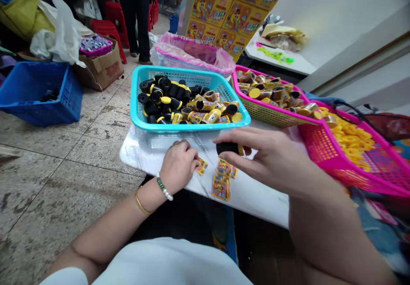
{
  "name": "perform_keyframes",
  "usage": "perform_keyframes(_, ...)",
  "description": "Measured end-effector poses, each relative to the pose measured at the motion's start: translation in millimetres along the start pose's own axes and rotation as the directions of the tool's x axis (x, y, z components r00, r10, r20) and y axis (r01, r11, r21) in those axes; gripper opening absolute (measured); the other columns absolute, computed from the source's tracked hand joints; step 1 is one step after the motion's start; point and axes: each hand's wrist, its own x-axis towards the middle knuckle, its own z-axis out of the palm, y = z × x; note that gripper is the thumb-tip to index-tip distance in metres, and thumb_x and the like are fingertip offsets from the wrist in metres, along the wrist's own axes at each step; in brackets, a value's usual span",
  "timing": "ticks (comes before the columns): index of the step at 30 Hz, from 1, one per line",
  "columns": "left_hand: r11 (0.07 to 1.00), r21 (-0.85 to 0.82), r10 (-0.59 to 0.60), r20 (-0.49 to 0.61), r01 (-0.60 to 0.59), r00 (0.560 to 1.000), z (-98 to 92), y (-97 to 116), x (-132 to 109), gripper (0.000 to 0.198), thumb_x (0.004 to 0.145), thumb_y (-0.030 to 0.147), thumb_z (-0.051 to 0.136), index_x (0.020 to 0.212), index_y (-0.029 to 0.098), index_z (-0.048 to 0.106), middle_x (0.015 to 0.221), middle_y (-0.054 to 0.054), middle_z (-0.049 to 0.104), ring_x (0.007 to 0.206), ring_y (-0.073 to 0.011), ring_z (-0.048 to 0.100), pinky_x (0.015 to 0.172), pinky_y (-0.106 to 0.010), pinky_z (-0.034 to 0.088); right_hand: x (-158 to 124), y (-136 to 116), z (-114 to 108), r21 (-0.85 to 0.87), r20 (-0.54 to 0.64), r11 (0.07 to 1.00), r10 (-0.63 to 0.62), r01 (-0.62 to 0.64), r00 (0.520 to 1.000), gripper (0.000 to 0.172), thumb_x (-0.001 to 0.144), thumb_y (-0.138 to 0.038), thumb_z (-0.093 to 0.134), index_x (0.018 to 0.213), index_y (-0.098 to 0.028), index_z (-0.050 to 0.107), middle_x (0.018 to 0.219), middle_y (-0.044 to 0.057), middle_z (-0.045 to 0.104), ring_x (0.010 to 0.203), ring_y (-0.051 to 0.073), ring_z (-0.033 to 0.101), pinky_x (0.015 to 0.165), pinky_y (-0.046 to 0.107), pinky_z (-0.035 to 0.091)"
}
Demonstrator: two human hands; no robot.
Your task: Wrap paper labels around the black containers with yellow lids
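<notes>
On the desk (265,199), flat pieces (221,187) lie before a basket (192,127) of cylinders (174,90). Right of it, two baskets (320,146) hold more cylinders and small parts (357,139); behind it, another basket (188,65), then stacked boxes (211,9). A crate (38,101) sits left, apparently on the floor (96,131).

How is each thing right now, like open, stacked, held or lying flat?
Black cylinder with a yellow end: held sideways
Bare right hand: closed around that cylinder
Small yellow printed cards: lying flat, some overlapping
Bare left hand: fingers curled down beside cards
Turquoise plastic basket: open, loaded with cylinders
Blue plastic crate: open
Yellow printed boxes: stacked
</notes>
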Motion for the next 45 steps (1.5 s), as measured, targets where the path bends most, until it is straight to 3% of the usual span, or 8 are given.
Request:
perform_keyframes(11, 0.996, -0.058, 0.055, -0.112, -0.061, 0.992, 3.2, -6, 3, 0.013, 0.087, 0.008, 0.062, 0.081, 0.017, 0.069, 0.087, -0.007, 0.064, 0.089, -0.0237, 0.062, 0.082, -0.037, 0.053, 8, 29, 72, -0.258, 0.203, 0.939, 0.285, -0.229, 0.937, 0.026, 0.09, -0.023, 0.062, 0.114, -0.017, 0.069, 0.107, 0.011, 0.074, 0.092, 0.024, 0.071, 0.078, 0.031, 0.051)
perform_keyframes(15, 0.958, -0.245, 0.087, -0.248, -0.149, 0.965, -10.4, -9, -8, 0.015, 0.089, 0.005, 0.059, 0.087, 0.018, 0.068, 0.093, -0.006, 0.065, 0.089, -0.0192, 0.064, 0.082, -0.033, 0.053, -7, 18, 66, -0.195, -0.038, 0.948, 0.249, -0.252, 0.968, 0.03, 0.089, -0.031, 0.069, 0.115, -0.018, 0.069, 0.113, 0.013, 0.073, 0.098, 0.026, 0.069, 0.08, 0.034, 0.052)
perform_keyframes(19, 0.914, -0.33, 0.153, -0.257, -0.236, 0.954, -33.6, 0, -26, 0.016, 0.092, 0.006, 0.057, 0.089, 0.018, 0.068, 0.089, -0.005, 0.067, 0.084, -0.0161, 0.065, 0.077, -0.028, 0.053, -33, -3, 60, 0.178, -0.273, 0.953, 0.287, -0.245, 0.918, 0.029, 0.094, -0.043, 0.062, 0.104, -0.018, 0.073, 0.093, 0.008, 0.076, 0.076, 0.02, 0.069, 0.074, 0.033, 0.054)
perform_keyframes(25, 0.915, -0.359, 0.019, -0.41, -0.181, 0.912, -45.5, 12, -38, 0.011, 0.092, 0.01, 0.061, 0.089, 0.018, 0.067, 0.097, -0.006, 0.069, 0.092, -0.0166, 0.066, 0.081, -0.029, 0.054, -47, -33, 92, 0.765, 0.1, 0.545, 0.425, -0.343, 0.899, 0.041, 0.088, -0.051, 0.066, 0.113, -0.019, 0.066, 0.091, 0.006, 0.072, 0.075, 0.017, 0.067, 0.066, 0.031, 0.056)
perform_keyframes(28, 0.892, -0.443, -0.158, -0.489, -0.088, 0.858, -40.9, 13, -39, 0.007, 0.09, 0.013, 0.063, 0.088, 0.019, 0.066, 0.107, -0.008, 0.068, 0.103, -0.0192, 0.064, 0.085, -0.032, 0.053, -43, -52, 117, 0.881, 0.131, 0.345, 0.483, -0.325, 0.866, 0.038, 0.08, -0.048, 0.075, 0.105, -0.02, 0.065, 0.094, 0.006, 0.072, 0.075, 0.016, 0.065, 0.064, 0.028, 0.055)
perform_keyframes(32, 0.764, -0.644, -0.288, -0.404, -0.046, 0.868, -32.2, 18, -44, 0.008, 0.089, 0.014, 0.064, 0.082, 0.018, 0.065, 0.106, -0.008, 0.067, 0.106, -0.0202, 0.065, 0.091, -0.035, 0.052, -36, -67, 137, 0.957, 0.028, 0.222, 0.571, -0.187, 0.821, 0.022, 0.082, -0.04, 0.075, 0.089, -0.021, 0.065, 0.08, 0.0, 0.067, 0.062, 0.012, 0.057, 0.054, 0.024, 0.047)
perform_keyframes(36, 0.662, -0.749, -0.317, -0.303, -0.019, 0.899, -30.9, 21, -54, 0.009, 0.088, 0.015, 0.063, 0.08, 0.018, 0.063, 0.099, -0.007, 0.069, 0.097, -0.0192, 0.067, 0.088, -0.034, 0.052, -34, -52, 132, 0.946, -0.112, 0.3, 0.66, -0.124, 0.743, 0.015, 0.09, -0.034, 0.064, 0.083, -0.021, 0.065, 0.067, -0.002, 0.062, 0.059, 0.012, 0.054, 0.059, 0.025, 0.046)
perform_keyframes(45, 0.748, -0.661, -0.275, -0.39, -0.06, 0.879, -41.1, 21, -58, 0.007, 0.086, 0.018, 0.072, 0.079, 0.019, 0.072, 0.076, -0.001, 0.067, 0.074, -0.0136, 0.061, 0.07, -0.026, 0.049, -34, -56, 118, 0.806, -0.163, 0.546, 0.574, -0.227, 0.803, 0.018, 0.09, -0.029, 0.055, 0.074, -0.022, 0.058, 0.061, -0.003, 0.055, 0.057, 0.013, 0.051, 0.053, 0.025, 0.042)
